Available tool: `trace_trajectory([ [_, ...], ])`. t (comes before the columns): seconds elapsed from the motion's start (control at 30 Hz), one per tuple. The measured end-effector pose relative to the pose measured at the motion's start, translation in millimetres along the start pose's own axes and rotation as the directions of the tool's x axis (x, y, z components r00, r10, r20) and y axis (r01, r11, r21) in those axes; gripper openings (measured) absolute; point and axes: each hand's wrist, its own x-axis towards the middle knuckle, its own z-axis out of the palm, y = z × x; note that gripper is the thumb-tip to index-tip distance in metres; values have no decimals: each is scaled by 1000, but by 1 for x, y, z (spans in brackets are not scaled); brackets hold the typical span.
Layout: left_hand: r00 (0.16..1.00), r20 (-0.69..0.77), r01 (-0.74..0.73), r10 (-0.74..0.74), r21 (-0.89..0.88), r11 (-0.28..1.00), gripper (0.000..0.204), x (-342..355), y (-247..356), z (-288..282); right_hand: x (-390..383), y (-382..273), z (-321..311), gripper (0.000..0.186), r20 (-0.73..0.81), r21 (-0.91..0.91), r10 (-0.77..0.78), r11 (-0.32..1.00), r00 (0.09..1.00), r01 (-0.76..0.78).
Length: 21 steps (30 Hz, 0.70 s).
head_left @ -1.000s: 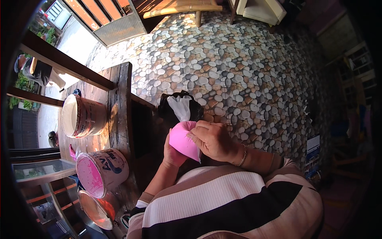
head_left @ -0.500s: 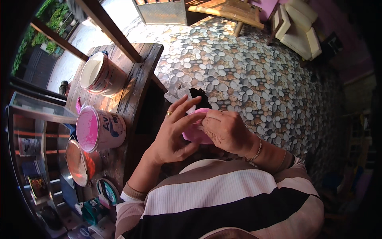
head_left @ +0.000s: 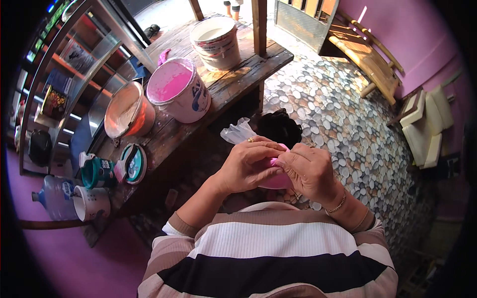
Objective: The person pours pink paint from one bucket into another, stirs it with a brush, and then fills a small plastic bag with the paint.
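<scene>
Near the bag [head_left: 277, 183], buckets [head_left: 199, 103] line a bench [head_left: 241, 78].

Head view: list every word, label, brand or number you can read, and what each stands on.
I don't copy out wording or brands; this is where print shows.
Pink-smeared white bucket: large dark-blue lettering, partly turned away.
Far white bucket: print on its side, too blurred to read.
Teal tub: small pale lettering, too blurred.
Small white pail: dark marks, too small to read.
Pink plastic bag: no print on the visible part.
</scene>
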Motion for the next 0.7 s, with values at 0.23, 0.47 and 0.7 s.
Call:
trace_trajectory([
  [0.23, 979, -203, 25, 20, 219, 975, 15, -39, 23, -23, 28, -20, 30, 9, 35, 97, -123, 988, 992, 119],
  [0.47, 927, -372, 82, 44, 315, 946, 14, -70, 33, -61, 69, -42, 63, 12, 117, 205, -100, 976, 988, 74],
  [0.7, 799, -589, 277, -120, 183, 943, 10, -117, 27, -107, 100, -58, 119, 22, 395, 262, 30, 954, 918, -143],
])
